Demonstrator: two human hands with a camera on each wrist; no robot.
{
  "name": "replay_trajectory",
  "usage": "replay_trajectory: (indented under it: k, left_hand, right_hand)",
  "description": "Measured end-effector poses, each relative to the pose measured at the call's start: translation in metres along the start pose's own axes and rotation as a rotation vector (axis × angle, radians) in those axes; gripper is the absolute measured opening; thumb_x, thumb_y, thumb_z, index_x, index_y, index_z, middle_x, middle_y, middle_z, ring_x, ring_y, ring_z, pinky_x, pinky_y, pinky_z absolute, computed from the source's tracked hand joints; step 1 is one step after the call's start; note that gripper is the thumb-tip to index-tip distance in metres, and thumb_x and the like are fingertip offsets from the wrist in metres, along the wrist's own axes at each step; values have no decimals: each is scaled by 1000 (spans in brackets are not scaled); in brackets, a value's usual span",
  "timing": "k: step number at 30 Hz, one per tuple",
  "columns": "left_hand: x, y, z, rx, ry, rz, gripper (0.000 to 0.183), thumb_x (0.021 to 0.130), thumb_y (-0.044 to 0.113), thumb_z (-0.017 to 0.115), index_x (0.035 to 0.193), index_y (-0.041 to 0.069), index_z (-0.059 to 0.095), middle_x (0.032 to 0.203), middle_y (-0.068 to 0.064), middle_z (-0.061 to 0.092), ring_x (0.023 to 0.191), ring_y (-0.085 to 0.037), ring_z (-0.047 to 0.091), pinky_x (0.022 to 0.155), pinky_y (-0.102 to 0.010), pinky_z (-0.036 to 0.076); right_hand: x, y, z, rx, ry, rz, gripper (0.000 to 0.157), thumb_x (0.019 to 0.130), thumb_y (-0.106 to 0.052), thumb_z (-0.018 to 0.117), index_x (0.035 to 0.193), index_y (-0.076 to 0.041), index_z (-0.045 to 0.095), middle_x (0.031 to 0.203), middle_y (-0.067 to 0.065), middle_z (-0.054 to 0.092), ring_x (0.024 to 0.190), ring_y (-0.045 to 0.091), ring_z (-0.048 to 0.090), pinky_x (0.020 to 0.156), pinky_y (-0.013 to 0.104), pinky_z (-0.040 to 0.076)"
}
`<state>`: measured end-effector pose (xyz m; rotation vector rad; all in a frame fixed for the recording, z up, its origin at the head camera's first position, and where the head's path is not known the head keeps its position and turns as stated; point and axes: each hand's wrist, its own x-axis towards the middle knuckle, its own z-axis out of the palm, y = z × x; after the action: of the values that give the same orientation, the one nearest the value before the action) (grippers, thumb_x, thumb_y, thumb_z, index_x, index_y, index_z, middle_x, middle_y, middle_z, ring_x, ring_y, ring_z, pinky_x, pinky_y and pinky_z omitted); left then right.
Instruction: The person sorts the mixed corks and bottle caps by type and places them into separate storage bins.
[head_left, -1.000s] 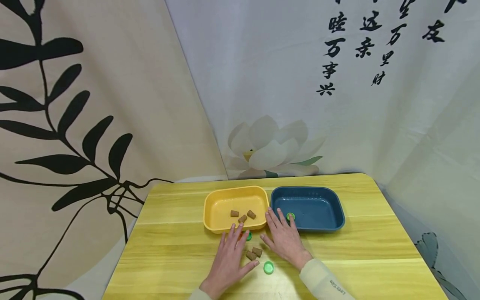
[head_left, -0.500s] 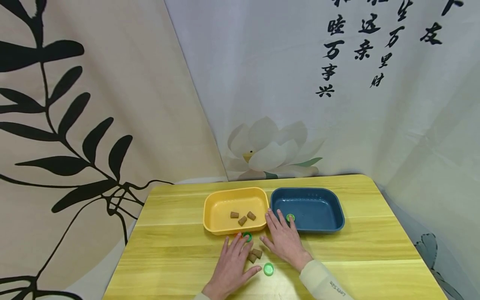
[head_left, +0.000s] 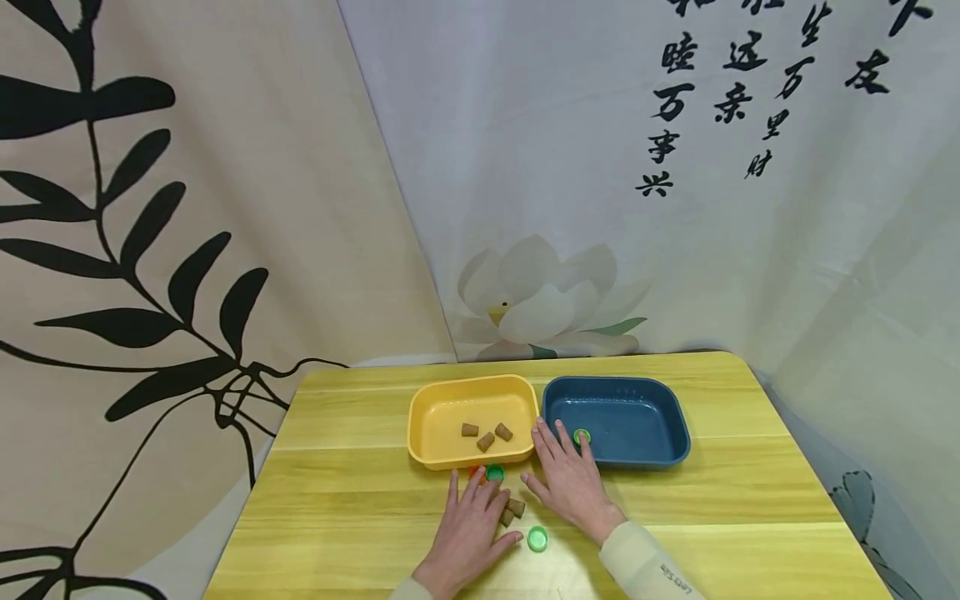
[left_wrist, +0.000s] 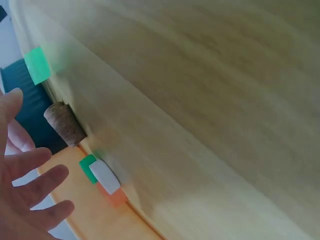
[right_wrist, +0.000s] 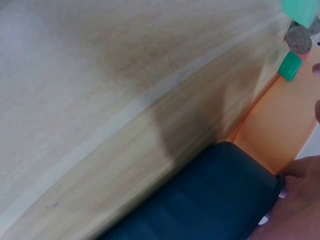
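My left hand (head_left: 468,533) hovers low over the table with its fingers spread and holds nothing. Ahead of its fingertips, by the yellow tray, lie a dark green bottle cap (head_left: 495,472), an orange-red cap (head_left: 476,472) and a white cap (left_wrist: 104,177). Brown corks (head_left: 516,507) sit just right of this hand, partly hidden by it. A light green cap (head_left: 537,538) lies beyond the thumb. My right hand (head_left: 573,483) reaches over the near left rim of the blue tray (head_left: 660,454), fingers extended. One fingertip overlaps a green cap (head_left: 579,434) inside that tray.
The yellow tray (head_left: 427,454) stands left of the blue one, their sides close together, with three corks (head_left: 486,442) in it. Both stand toward the back of the wooden table (head_left: 315,517). Printed cloth (head_left: 562,167) hangs behind the table.
My left hand has drawn back slightly toward me and to the right, uncovering more of the orange-red and dark green caps. The right hand stays at the blue tray's rim.
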<state>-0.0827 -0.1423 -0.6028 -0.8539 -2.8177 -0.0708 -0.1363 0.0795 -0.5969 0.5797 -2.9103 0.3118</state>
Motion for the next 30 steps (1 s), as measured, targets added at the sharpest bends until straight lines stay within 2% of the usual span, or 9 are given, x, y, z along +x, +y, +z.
replay_trajectory:
  k: [6,13,20,26,30]
  left_hand:
    - [2,-1,4,67,38,8,59,88,68,67,119,19,75,132,-5,65,141,-36,48,112,-75,27]
    - [4,-1,9,98,47,22,54,85,68,71,111,21,77,115,-1,68,133,-31,55,112,-76,27]
    - [5,-2,11,130,27,6,53,86,67,71,113,22,76,114,-1,70,130,-27,58,113,-76,26]
    - [5,-2,10,144,27,-2,48,86,66,73,100,20,78,109,-1,70,127,-26,59,113,-76,27]
    - [5,-2,10,139,51,8,41,85,60,77,95,20,79,102,0,69,124,-26,61,112,-76,28]
  right_hand:
    - [0,-1,-1,2,-7,-1,78,100,-56,60,158,-7,42,167,9,32,152,38,31,116,69,29]
    - [-1,-1,-3,9,-5,-4,78,100,-56,59,158,-7,42,167,9,33,152,38,32,115,69,30]
    - [-1,-1,-2,-7,-3,-6,78,100,-58,58,158,-7,42,167,9,33,152,38,32,115,68,30]
    - [-1,0,-1,-6,2,-6,79,100,-58,58,158,-7,42,167,9,34,152,38,33,115,68,30]
    - [-1,0,0,-1,10,-4,78,100,-57,60,158,-7,43,167,9,34,151,38,33,115,69,30]
